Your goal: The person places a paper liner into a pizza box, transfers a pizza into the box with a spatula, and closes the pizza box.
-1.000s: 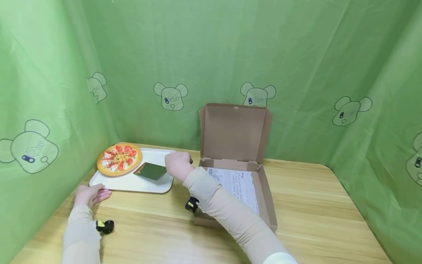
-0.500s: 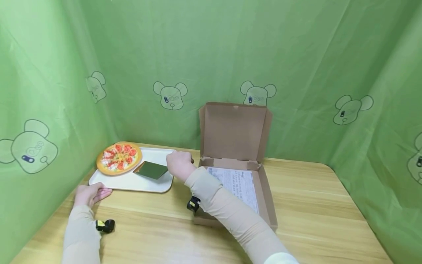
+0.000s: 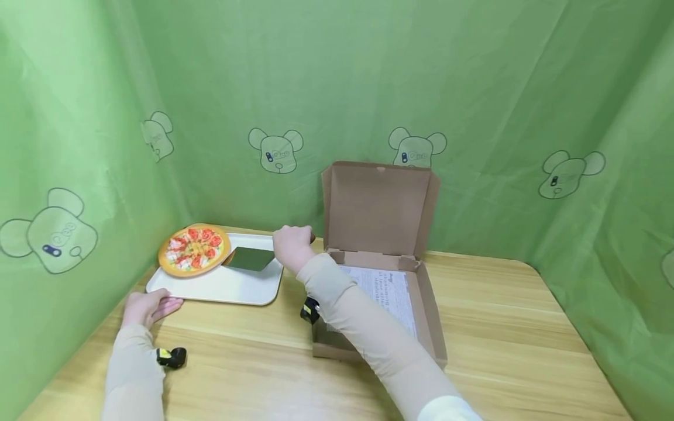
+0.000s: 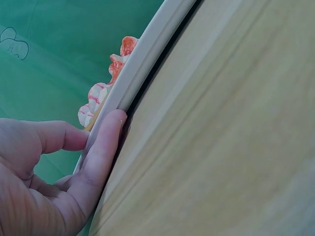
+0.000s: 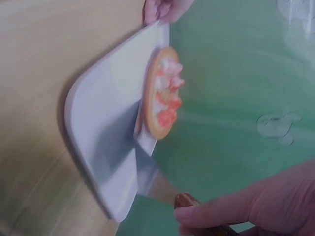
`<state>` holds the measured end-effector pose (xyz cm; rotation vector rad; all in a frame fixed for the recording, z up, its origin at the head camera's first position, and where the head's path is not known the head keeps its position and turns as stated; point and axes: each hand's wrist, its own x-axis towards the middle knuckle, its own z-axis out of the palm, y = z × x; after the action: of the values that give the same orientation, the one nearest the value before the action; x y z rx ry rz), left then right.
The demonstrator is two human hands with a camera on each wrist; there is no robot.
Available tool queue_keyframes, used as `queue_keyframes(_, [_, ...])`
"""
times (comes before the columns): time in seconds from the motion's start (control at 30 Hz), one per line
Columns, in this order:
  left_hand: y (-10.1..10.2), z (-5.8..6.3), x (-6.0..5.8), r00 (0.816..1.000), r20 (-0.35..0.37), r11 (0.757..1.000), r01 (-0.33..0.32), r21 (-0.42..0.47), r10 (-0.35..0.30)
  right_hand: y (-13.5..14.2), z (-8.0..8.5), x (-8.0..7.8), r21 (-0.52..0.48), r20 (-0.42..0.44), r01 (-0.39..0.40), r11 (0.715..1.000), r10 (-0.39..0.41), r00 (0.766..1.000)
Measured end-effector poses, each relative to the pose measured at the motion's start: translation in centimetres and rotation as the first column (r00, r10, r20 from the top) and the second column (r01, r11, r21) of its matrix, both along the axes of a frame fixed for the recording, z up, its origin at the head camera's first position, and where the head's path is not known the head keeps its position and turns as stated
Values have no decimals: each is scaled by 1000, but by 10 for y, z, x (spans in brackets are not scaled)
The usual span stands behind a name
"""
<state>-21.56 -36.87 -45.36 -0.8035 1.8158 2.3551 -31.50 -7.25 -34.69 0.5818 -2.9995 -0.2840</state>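
Note:
My left hand (image 3: 147,307) pinches the near left corner of a white tray (image 3: 231,290), thumb over the rim and fingers beneath, as the left wrist view shows. A round pizza (image 3: 193,250) topped with red and white pieces sits on the tray's left part. My right hand (image 3: 293,245) grips the wooden handle (image 5: 186,200) of a pizza server. Its broad shiny blade (image 3: 250,258) is tilted over the tray, casting a shadow there. The blade's tip is at the pizza's right edge; whether it reaches underneath I cannot tell.
An open cardboard pizza box (image 3: 432,316) lies right of the tray, lid (image 3: 379,207) raised at the back. Printed paper (image 3: 387,295) lines it, and my right forearm crosses over it. Green curtains (image 3: 337,76) surround the wooden table (image 3: 253,374).
My right hand has risen a little and moved slightly away, lifting the pizza server's handle end. The left hand keeps its hold on the tray. The head view has shifted slightly.

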Motion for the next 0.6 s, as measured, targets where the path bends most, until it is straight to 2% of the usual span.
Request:
queue_keyframes(0.27, [3,0,0,1000,-5,1000,9,-11,-9,7,-6,-26,27,24,-74,997,73,997])
queue_keyframes(0.6, [1,-2,0,1000,-4,999,9,-30,-9,11,-7,-32,32,21,-155,987,154,988])
